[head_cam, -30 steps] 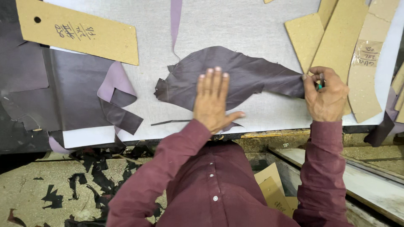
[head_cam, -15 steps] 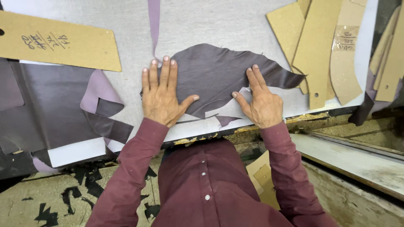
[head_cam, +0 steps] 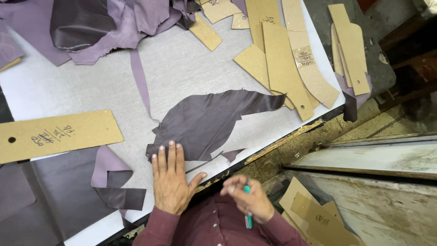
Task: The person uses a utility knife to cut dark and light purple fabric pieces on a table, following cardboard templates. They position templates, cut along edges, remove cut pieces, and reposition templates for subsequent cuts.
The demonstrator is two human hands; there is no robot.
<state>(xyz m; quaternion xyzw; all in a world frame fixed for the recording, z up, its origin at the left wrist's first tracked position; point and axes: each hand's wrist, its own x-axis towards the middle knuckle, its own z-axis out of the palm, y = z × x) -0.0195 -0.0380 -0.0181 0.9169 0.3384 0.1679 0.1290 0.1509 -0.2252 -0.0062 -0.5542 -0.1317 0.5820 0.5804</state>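
A dark purple leather piece lies flat on the grey cutting table. My left hand rests palm down on the table, fingers spread, fingertips on the piece's near edge. My right hand is off the table in front of my chest, closed around a teal-handled tool that points downward. A thin dark sliver and a small leather offcut lie beside the piece near the table's front edge.
Cardboard patterns lie at the table's right, one long pattern at the left. Purple leather hides pile at the far left. Cut leather sits near my left arm. More cardboard patterns lie below the table.
My right hand has left the leather and pulled back off the table, now holding the teal tool. My left hand stays on the piece. The view has tilted and shifted.
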